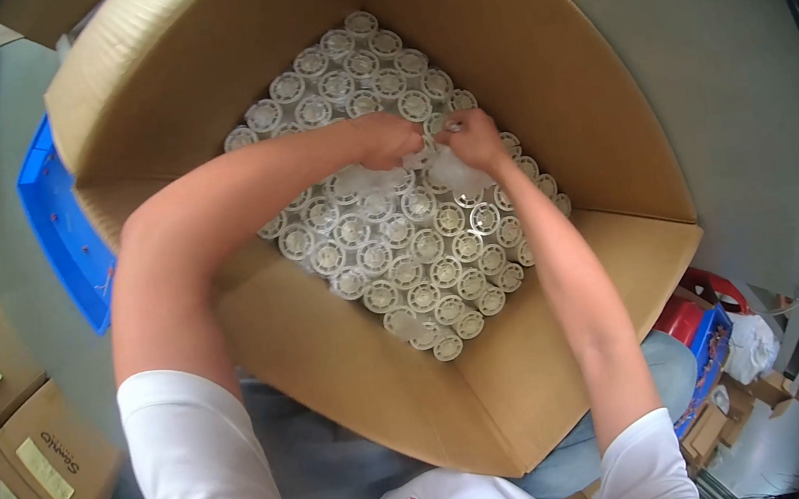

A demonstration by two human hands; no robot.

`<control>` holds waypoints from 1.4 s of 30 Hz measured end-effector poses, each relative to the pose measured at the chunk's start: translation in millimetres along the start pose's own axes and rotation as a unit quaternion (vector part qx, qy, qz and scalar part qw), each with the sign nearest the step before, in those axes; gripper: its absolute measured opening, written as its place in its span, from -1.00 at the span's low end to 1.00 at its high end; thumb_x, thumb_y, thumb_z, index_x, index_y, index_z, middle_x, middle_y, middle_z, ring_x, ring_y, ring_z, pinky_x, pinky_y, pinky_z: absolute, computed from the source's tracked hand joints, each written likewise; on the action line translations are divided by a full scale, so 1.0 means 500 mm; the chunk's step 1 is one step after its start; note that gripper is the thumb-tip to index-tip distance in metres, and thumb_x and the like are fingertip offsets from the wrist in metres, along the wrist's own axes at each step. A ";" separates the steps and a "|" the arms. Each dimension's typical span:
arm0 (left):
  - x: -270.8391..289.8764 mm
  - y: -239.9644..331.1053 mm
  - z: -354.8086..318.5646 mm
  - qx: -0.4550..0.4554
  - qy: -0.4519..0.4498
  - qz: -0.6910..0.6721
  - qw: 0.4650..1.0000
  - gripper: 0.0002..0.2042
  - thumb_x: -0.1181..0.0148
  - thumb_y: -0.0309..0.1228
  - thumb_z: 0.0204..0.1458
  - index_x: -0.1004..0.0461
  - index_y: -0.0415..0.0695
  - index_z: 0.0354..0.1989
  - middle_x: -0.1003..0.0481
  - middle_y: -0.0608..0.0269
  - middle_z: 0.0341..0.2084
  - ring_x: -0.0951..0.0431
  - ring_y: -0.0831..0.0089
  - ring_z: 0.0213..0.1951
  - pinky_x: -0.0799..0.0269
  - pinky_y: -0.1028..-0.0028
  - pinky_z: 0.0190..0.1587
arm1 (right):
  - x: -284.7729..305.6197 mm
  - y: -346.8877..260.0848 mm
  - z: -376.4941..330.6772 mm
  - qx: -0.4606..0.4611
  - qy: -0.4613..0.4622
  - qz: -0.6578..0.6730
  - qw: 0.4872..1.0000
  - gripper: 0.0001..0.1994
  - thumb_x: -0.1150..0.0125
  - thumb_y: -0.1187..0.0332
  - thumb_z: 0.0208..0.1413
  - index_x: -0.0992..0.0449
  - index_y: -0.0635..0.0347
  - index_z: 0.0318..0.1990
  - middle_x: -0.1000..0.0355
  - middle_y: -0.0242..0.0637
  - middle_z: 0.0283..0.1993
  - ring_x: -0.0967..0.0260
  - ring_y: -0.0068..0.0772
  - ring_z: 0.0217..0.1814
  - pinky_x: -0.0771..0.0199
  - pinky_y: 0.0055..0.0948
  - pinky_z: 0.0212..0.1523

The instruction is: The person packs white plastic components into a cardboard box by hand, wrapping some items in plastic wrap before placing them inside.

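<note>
An opened cardboard box stands before me, packed with rows of round white plastic spools that have slotted ends. Clear plastic film lies over part of them, glossy and bunched near the middle. My left hand reaches in over the spools, its fingers closed on the film. Close to its right, my right hand is also closed in a pinch on the film. The fingertips almost meet, and the exact grip between them is partly hidden.
The box's near flaps lean toward my lap. A blue tray lies on the grey-green table at the left. Stacked cartons stand at the lower left. At the lower right are a blue bin, a red object and cardboard pieces.
</note>
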State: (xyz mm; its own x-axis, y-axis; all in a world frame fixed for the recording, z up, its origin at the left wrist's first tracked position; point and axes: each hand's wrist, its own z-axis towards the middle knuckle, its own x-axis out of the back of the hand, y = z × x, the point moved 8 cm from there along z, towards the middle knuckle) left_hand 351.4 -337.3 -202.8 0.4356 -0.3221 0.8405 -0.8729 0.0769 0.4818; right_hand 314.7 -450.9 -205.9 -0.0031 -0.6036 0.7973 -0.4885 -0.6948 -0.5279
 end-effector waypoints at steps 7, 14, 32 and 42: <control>0.021 0.037 -0.018 0.117 0.035 0.072 0.990 -0.80 -0.11 -0.46 -0.14 -0.45 -0.21 -0.29 -0.49 0.03 -0.30 -0.48 0.06 -0.17 -0.41 0.18 -0.16 | 0.129 0.005 -0.067 -0.069 0.098 0.280 0.952 -0.83 -0.17 0.42 -0.28 -0.51 0.38 -0.52 -0.48 -0.09 -0.52 -0.44 -0.26 -0.46 -0.35 -0.27 -0.39; 0.073 0.023 -0.026 0.279 0.157 -0.020 0.947 -0.75 -0.08 -0.50 -0.11 -0.42 -0.20 -0.19 -0.50 -0.07 -0.28 -0.47 -0.05 -0.16 -0.38 0.13 -0.13 | 0.013 -0.049 -0.203 -0.052 0.001 0.013 0.999 -0.60 -0.08 0.39 -0.22 -0.48 0.13 -0.10 -0.45 -0.01 -0.08 -0.40 -0.05 0.00 -0.37 -0.20 0.02; 0.004 0.051 -0.024 0.393 0.072 0.101 0.911 -0.64 -0.25 -0.17 -0.14 -0.47 -0.06 -0.17 -0.53 0.11 -0.24 -0.55 0.18 -0.18 -0.47 0.20 -0.20 | -0.100 0.031 -0.225 -0.118 0.049 0.288 0.949 -0.84 -0.06 0.49 -0.27 -0.54 0.29 -0.48 -0.50 -0.01 -0.39 -0.46 -0.09 -0.33 -0.39 -0.26 -0.24; -0.035 -0.019 -0.004 0.379 0.175 -0.073 0.906 -0.69 -0.17 -0.36 -0.15 -0.48 -0.27 -0.22 -0.48 -0.09 -0.18 -0.49 0.05 -0.10 -0.40 0.18 -0.03 | -0.085 -0.064 -0.275 -0.043 -0.054 0.119 0.991 -0.67 -0.12 0.37 -0.28 -0.53 0.19 -0.25 -0.49 -0.01 -0.23 -0.43 -0.02 -0.10 -0.43 -0.21 -0.10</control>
State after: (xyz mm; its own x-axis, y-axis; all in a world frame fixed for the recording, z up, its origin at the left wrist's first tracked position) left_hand 352.4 -330.6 -221.7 0.4853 0.0521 0.8728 -0.6435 -0.6545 0.3969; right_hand 210.6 -349.1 -182.8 -0.0362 -0.7871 0.6158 -0.5571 -0.4957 -0.6663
